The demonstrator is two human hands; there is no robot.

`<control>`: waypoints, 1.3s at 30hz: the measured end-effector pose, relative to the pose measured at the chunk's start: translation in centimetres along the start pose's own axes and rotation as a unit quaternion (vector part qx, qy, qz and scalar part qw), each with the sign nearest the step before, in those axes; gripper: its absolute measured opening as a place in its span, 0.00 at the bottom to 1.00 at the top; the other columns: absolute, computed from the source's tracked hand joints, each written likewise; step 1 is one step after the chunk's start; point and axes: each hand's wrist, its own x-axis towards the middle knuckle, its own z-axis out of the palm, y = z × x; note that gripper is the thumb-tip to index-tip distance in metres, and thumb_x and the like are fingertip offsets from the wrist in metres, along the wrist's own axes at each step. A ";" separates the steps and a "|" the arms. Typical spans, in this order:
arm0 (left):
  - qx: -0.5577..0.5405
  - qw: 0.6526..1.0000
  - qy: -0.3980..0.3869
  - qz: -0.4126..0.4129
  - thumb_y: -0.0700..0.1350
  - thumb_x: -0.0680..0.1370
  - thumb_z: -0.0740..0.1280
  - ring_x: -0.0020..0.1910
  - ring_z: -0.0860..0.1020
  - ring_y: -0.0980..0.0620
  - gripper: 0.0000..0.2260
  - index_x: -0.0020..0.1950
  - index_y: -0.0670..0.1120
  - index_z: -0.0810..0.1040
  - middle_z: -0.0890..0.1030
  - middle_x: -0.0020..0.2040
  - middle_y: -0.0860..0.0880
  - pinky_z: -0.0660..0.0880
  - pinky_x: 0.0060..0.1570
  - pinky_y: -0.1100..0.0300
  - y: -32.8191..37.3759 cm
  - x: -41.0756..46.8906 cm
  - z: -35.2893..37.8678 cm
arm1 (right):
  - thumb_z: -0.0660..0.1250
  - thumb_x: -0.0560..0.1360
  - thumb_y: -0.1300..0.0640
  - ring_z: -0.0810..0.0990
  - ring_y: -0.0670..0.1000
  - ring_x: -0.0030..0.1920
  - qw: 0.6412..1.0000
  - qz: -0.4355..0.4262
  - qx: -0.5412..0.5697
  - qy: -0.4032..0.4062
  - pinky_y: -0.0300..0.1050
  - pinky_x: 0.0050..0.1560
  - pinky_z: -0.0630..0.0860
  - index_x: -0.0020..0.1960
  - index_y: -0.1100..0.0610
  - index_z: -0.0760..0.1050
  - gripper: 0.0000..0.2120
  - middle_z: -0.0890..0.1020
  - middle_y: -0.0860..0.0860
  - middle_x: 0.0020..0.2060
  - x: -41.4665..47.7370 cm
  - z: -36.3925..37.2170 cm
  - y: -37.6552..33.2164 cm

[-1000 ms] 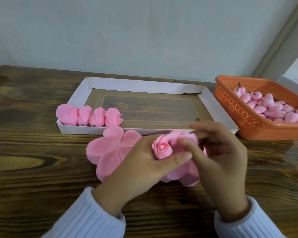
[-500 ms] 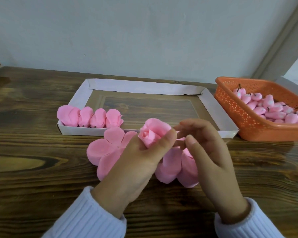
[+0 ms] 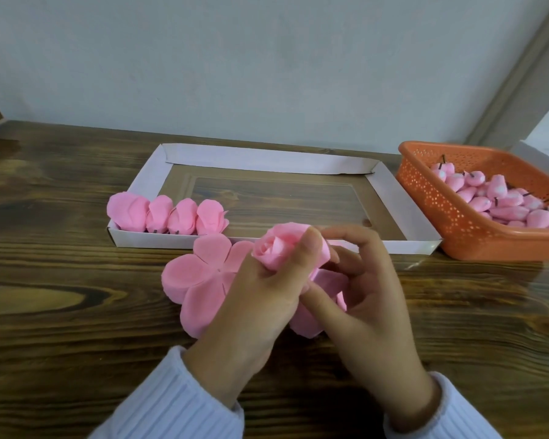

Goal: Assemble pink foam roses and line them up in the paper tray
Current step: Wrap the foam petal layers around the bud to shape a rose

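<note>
Left hand (image 3: 260, 299) grips the rose (image 3: 276, 248) — thumb now over its top petal. Right hand (image 3: 371, 305) has tucked underneath, pinching the rose's base.

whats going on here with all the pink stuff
A person is making pink foam roses at a wooden table. The left hand grips a half-wrapped rose, thumb pressed on its outer petal, while the right hand pinches the loose petals hanging beneath it. Four finished roses stand in a row at the left end of the paper tray. A flat petal piece lies on the table in front of the tray, and an orange basket on the right holds pink buds.
</note>
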 end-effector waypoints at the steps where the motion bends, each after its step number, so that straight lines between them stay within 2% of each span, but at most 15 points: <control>1: -0.008 1.000 -0.002 -0.002 0.59 0.69 0.71 0.45 0.84 0.50 0.12 0.36 0.52 0.83 0.84 0.40 0.49 0.81 0.46 0.57 0.0 0.0 0.0 | 0.72 0.71 0.64 0.83 0.55 0.54 1.000 0.004 0.015 -0.001 0.59 0.55 0.78 0.59 0.53 0.70 0.21 0.84 0.51 0.50 -0.1 0.0 0.0; 4: -0.013 1.000 -0.006 -0.002 0.57 0.69 0.67 0.47 0.84 0.50 0.11 0.36 0.52 0.83 0.85 0.42 0.50 0.81 0.49 0.54 -0.1 0.0 0.1 | 0.71 0.72 0.65 0.82 0.56 0.55 0.998 0.024 0.059 -0.017 0.56 0.57 0.78 0.61 0.54 0.69 0.21 0.84 0.53 0.52 -0.1 0.2 -0.1; 9: -0.011 0.999 0.037 -0.001 0.56 0.65 0.70 0.51 0.84 0.50 0.13 0.40 0.49 0.85 0.86 0.47 0.51 0.80 0.51 0.47 0.0 0.2 -0.3 | 0.67 0.74 0.64 0.83 0.52 0.53 0.989 0.069 0.117 -0.062 0.40 0.50 0.78 0.63 0.58 0.68 0.19 0.84 0.55 0.52 0.2 0.2 -0.5; 14: 0.019 0.998 0.062 -0.019 0.61 0.67 0.69 0.49 0.84 0.47 0.16 0.32 0.48 0.82 0.86 0.45 0.49 0.79 0.51 0.45 0.1 0.3 -0.2 | 0.67 0.74 0.64 0.83 0.52 0.55 0.988 0.072 0.123 -0.063 0.40 0.51 0.78 0.65 0.58 0.67 0.22 0.84 0.54 0.54 0.3 0.1 -0.5; 16: 0.016 0.994 0.107 -0.028 0.64 0.69 0.69 0.46 0.84 0.45 0.20 0.29 0.48 0.79 0.85 0.41 0.48 0.78 0.52 0.41 0.2 0.3 -0.3 | 0.68 0.73 0.63 0.83 0.52 0.52 0.991 0.080 0.097 -0.040 0.41 0.48 0.79 0.65 0.55 0.68 0.22 0.84 0.53 0.51 0.2 0.0 -0.3; 18: -0.030 0.990 0.134 -0.026 0.67 0.69 0.68 0.48 0.84 0.41 0.23 0.29 0.47 0.78 0.86 0.46 0.46 0.76 0.56 0.35 0.1 0.5 -0.6 | 0.69 0.72 0.62 0.84 0.50 0.48 0.995 0.086 0.045 -0.021 0.42 0.45 0.80 0.62 0.50 0.70 0.20 0.85 0.51 0.47 0.3 -0.2 -0.2; 20: -0.062 0.987 0.145 -0.014 0.64 0.69 0.66 0.50 0.84 0.39 0.22 0.31 0.46 0.76 0.85 0.51 0.46 0.74 0.57 0.33 0.2 0.6 -0.7 | 0.72 0.71 0.64 0.84 0.46 0.42 0.996 0.087 -0.014 -0.016 0.38 0.42 0.79 0.57 0.48 0.72 0.19 0.85 0.49 0.42 0.4 -0.4 0.0; 22: -0.058 0.984 0.168 -0.009 0.63 0.69 0.63 0.49 0.85 0.45 0.20 0.30 0.48 0.78 0.86 0.49 0.46 0.77 0.54 0.37 0.2 0.8 -0.8 | 0.73 0.70 0.66 0.82 0.43 0.36 0.995 0.071 -0.072 0.000 0.32 0.36 0.75 0.52 0.48 0.75 0.18 0.85 0.46 0.36 0.4 -0.6 0.2; 25: -0.032 0.982 0.187 0.002 0.66 0.68 0.63 0.47 0.85 0.49 0.21 0.36 0.50 0.84 0.86 0.45 0.45 0.79 0.48 0.49 0.2 0.8 -0.6 | 0.74 0.68 0.66 0.82 0.42 0.38 0.985 -0.006 -0.164 0.043 0.31 0.38 0.75 0.47 0.48 0.77 0.16 0.83 0.41 0.36 0.2 -0.6 0.2; 30: 0.056 0.981 0.183 0.031 0.67 0.74 0.61 0.46 0.85 0.50 0.20 0.41 0.54 0.84 0.86 0.43 0.48 0.80 0.45 0.52 0.0 0.4 -0.5 | 0.73 0.69 0.60 0.78 0.39 0.39 0.952 -0.130 -0.258 0.098 0.32 0.40 0.74 0.46 0.49 0.75 0.11 0.79 0.37 0.38 -0.1 -0.5 -0.1; 32: 0.102 0.982 0.154 0.045 0.67 0.73 0.59 0.44 0.85 0.52 0.20 0.41 0.56 0.84 0.86 0.42 0.50 0.81 0.45 0.52 -0.1 0.3 -0.4 | 0.72 0.71 0.57 0.77 0.37 0.40 0.945 -0.159 -0.264 0.107 0.32 0.41 0.75 0.48 0.49 0.75 0.09 0.77 0.35 0.42 -0.2 -0.3 -0.3; 34: 0.140 0.980 0.129 0.060 0.68 0.73 0.60 0.41 0.84 0.57 0.20 0.40 0.57 0.84 0.86 0.39 0.53 0.80 0.39 0.61 -0.1 0.2 -0.3 | 0.71 0.71 0.56 0.79 0.38 0.41 0.949 -0.164 -0.240 0.122 0.34 0.42 0.76 0.50 0.48 0.74 0.09 0.78 0.34 0.43 -0.3 -0.2 -0.3; 36: 0.171 0.977 0.109 0.073 0.67 0.73 0.63 0.37 0.82 0.60 0.19 0.40 0.53 0.84 0.85 0.38 0.54 0.76 0.33 0.68 -0.2 0.1 -0.3 | 0.71 0.71 0.55 0.81 0.40 0.42 0.958 -0.148 -0.201 0.142 0.35 0.42 0.77 0.51 0.46 0.75 0.11 0.80 0.35 0.42 -0.3 -0.2 -0.5; 39: 0.218 0.969 0.065 0.097 0.63 0.71 0.61 0.40 0.82 0.60 0.19 0.42 0.51 0.83 0.84 0.39 0.55 0.75 0.36 0.70 -0.4 -0.1 -0.3 | 0.72 0.71 0.55 0.82 0.42 0.40 0.965 -0.131 -0.160 0.162 0.33 0.40 0.76 0.49 0.47 0.75 0.10 0.81 0.40 0.43 -0.2 -0.3 -0.5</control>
